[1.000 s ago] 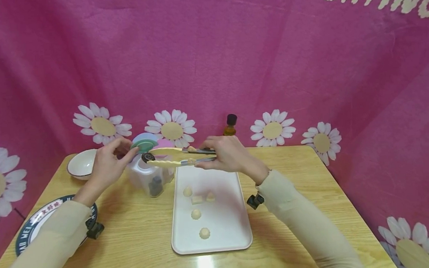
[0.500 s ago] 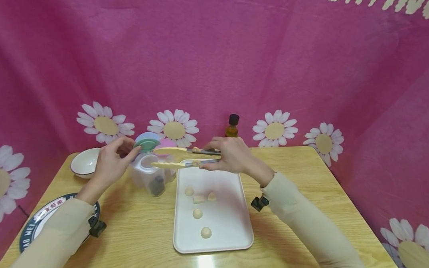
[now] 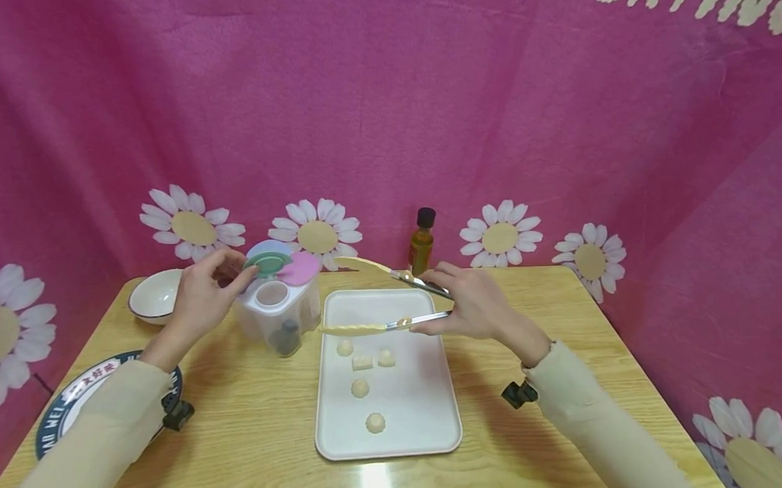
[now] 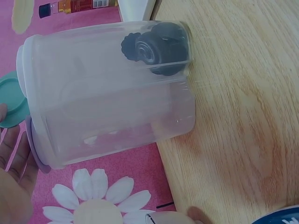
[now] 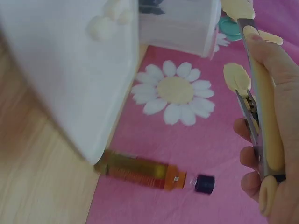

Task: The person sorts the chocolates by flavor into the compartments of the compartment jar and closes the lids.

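My left hand (image 3: pixel 199 292) pinches the green flip lid (image 3: pixel 269 263) of a clear plastic container (image 3: pixel 276 318), holding it up beside the round opening. Several dark moulded pieces (image 4: pixel 161 49) lie at the container's bottom in the left wrist view. Over the far end of the white tray (image 3: pixel 412 418), my right hand (image 3: pixel 475 302) grips tongs (image 3: pixel 355 330) with yellow tips. The tongs are spread wide, and nothing is between their tips. Below them on the tray sit several small cream-coloured moulded pieces (image 3: pixel 375 422).
Pink and blue lids also top the container. Behind the tray stands an amber bottle (image 3: pixel 420 250) with a black cap. A white bowl (image 3: pixel 154 296) sits at the back left, and a blue-rimmed plate (image 3: pixel 48 426) lies partly under the left sleeve. A pink curtain surrounds the table.
A dark swirled piece was between the tong tips at the container's opening and is gone from them. The right hand has moved right with the tongs, which have spread. The left hand stays at the lid.
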Tool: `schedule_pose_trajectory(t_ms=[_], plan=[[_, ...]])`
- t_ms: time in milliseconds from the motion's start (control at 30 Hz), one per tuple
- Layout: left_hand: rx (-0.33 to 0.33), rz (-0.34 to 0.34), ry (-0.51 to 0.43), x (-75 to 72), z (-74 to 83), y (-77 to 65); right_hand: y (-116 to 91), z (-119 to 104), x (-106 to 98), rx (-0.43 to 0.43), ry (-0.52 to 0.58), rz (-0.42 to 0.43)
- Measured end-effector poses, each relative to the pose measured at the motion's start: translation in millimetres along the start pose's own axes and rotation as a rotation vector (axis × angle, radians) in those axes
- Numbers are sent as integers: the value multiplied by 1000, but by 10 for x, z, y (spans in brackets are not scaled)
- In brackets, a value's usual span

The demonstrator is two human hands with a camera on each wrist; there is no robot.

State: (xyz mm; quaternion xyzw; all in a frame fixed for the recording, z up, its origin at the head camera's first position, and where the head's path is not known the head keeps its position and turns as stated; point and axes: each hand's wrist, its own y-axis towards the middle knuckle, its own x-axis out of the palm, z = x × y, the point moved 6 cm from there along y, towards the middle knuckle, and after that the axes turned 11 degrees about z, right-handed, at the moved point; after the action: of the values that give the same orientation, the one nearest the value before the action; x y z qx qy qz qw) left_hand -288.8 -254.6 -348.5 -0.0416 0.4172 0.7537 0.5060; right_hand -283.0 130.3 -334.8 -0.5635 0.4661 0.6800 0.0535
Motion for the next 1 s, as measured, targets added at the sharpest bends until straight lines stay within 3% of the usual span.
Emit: schedule_pose_trajectory(t_ms=[167,267,667,1000], plan=[[8,5,-7,6,-1,-2,-233,121,-94,-47,-40,67],[18,14,-11,5,-2,0,-371,215,-141,-28,-47,84],[10,0,-14,13,12,-3,-1017,852,-303,171,-147,117],[2,2,-4,10,-6,-10,-1473,1190,-240,369,-232,137]])
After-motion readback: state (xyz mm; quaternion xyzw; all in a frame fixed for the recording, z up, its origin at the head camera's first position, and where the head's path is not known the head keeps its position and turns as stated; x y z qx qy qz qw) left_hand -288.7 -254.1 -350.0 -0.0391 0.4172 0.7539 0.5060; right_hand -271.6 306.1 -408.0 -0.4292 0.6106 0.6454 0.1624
